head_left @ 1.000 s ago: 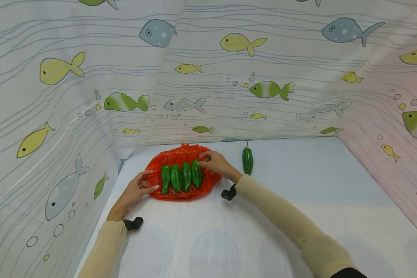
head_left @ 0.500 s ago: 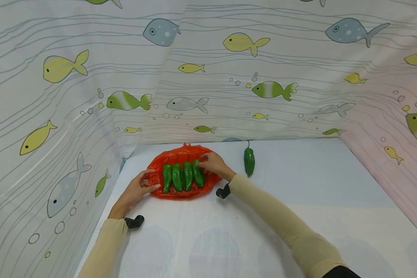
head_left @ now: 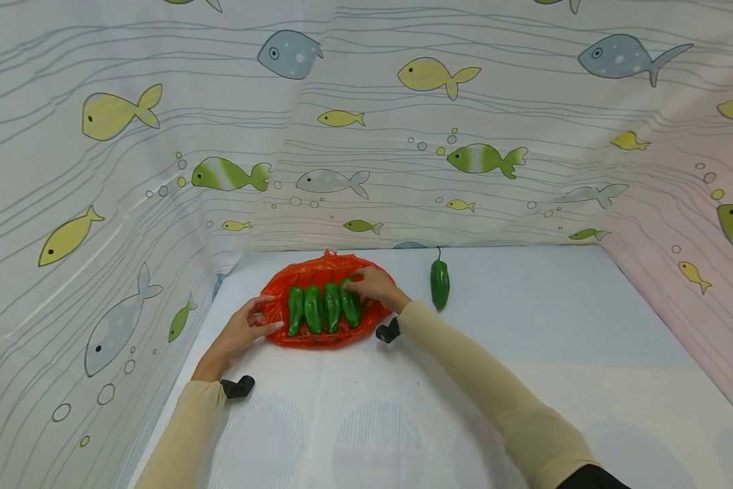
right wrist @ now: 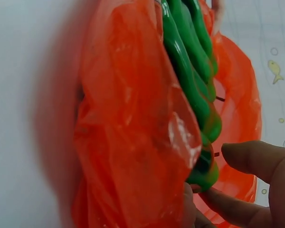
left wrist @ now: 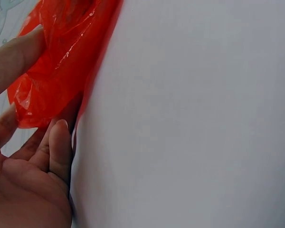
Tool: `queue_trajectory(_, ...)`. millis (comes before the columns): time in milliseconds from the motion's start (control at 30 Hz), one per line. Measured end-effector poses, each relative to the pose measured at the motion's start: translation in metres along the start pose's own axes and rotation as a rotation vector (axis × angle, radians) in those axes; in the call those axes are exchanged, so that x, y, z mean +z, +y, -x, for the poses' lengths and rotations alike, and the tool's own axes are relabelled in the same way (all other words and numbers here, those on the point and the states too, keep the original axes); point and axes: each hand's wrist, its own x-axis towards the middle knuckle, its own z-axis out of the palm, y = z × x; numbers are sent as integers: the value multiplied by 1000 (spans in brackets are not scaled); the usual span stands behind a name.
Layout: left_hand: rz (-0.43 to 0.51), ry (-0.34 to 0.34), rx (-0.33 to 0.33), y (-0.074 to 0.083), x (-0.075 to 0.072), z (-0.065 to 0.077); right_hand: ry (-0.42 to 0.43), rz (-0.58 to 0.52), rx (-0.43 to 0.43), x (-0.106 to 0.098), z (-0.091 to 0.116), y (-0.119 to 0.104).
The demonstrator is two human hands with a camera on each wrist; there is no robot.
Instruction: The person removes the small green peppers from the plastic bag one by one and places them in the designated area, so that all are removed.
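An orange-red plastic bag [head_left: 280, 272] lies spread on the table, with several green peppers [head_left: 313, 310] side by side on it, stems pointing away. My right hand [head_left: 380, 285] reaches over from the right, thumb and finger around the stem end of the rightmost pepper [head_left: 350, 307]. In the right wrist view that hand's fingertips [right wrist: 228, 152] sit close about the pepper's end [right wrist: 204, 175]. My left hand [head_left: 240, 333] holds the bag's left side; in the left wrist view bag film [left wrist: 66, 61] runs between its curled fingers [left wrist: 61, 145].
Another green pepper [head_left: 439, 285] lies apart to the right of the bag, near the table's back edge. A fish-printed curtain [head_left: 403, 149] stands behind and along both sides. The white table [head_left: 494, 367] extends forward and right. Each wrist carries a black camera mount [head_left: 238, 387].
The rightmost pepper in the bag has tilted, its lower end shifting right, with my right hand at its stem end. My left hand stays at the bag's side. The view has shifted slightly.
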Motion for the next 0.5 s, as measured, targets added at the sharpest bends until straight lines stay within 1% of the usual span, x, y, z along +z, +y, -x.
queue_trajectory(100,6,1,5,0,0,0,3,5,-2,2,-3,0)
queue_trajectory(267,10,9,3,0,1,1,5,-26,9,4,-6,1)
queue_trajectory(500,11,14,-11,3,2,2,-20,-33,16,4,-4,-1)
